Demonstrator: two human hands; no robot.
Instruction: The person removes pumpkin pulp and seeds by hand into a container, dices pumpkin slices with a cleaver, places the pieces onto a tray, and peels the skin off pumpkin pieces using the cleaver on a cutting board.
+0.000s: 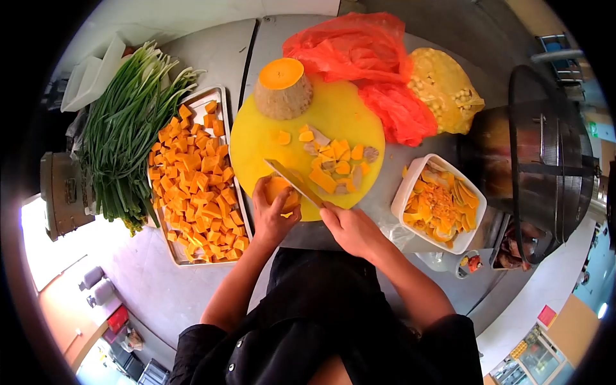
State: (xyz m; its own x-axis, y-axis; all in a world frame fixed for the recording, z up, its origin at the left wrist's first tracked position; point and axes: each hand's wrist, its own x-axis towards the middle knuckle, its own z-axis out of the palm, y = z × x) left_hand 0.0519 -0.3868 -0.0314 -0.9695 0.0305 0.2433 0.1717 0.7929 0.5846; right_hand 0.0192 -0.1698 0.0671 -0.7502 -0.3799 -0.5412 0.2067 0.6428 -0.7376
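My right hand (350,228) is closed round the handle of a knife (295,183), whose blade slants up and left over a piece of pumpkin (277,188). The fingers of my left hand (273,215) grip that piece at the near edge of the round yellow cutting board (247,144). Peel scraps and small orange pumpkin bits (333,157) lie on the board to the right of the blade. At the board's far side a large pumpkin section (282,93) stands with its orange cut face up.
Left of the board is a metal tray (226,106) heaped with pumpkin cubes, beside green onions (119,128). To the right are a white tub (410,186) of peelings, red plastic bags (353,48), a yellow bag (443,90) and a dark mesh cover (552,160).
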